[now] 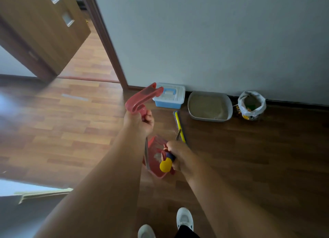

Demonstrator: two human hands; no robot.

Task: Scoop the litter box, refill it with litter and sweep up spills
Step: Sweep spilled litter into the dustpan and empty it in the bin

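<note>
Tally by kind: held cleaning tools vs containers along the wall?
Held tools: 2 (dustpan, broom)
Containers by the wall: 3 (storage box, litter box, bag)
Total: 5

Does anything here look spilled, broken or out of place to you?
Nothing much. The grey litter box sits level against the wall, and the litter bag beside it stands upright, top open. A pale patch lies in the red dustpan, likely swept-up litter. The floor is too blurred to show stray grains.
</note>
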